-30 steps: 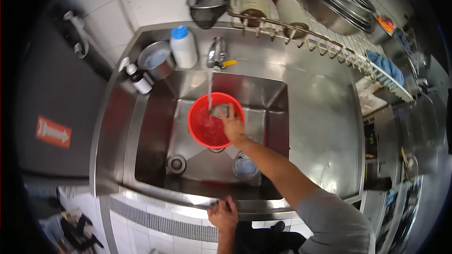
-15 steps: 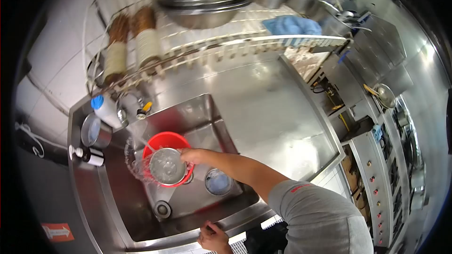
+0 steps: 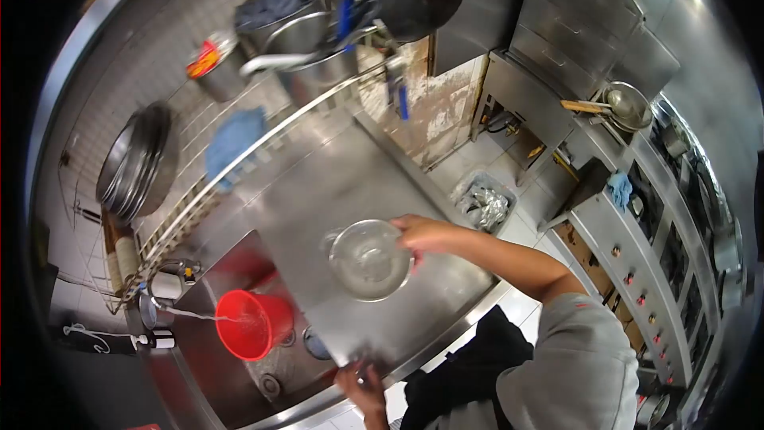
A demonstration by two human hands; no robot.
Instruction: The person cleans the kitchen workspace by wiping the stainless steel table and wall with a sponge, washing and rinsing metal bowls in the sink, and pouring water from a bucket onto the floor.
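My right hand (image 3: 423, 239) grips the rim of a round metal bowl (image 3: 371, 261), held over the steel counter. Its opening faces up, and what looks like water shows inside and at its left edge. My left hand (image 3: 360, 386) is at the front edge of the counter, fingers bent and blurred; whether it holds anything is unclear. In the sink (image 3: 215, 386) stands a red bucket (image 3: 253, 325), tilted in view, with a stream of water from the tap running into it. A small round container (image 3: 317, 344) sits beside the bucket, partly hidden by the counter edge.
A wire rack (image 3: 239, 161) above the counter carries stacked metal basins (image 3: 139, 161), a blue cloth (image 3: 235, 142) and metal pots (image 3: 318, 76). A lined bin (image 3: 484, 201) stands on the floor beyond the counter. Stoves (image 3: 629, 271) line the right side. Bottles (image 3: 161, 340) stand left of the sink.
My right hand has moved the bowl from above the red bucket, where water splashed off it, to the right over the counter. The view has turned right. Water now runs into the bucket.
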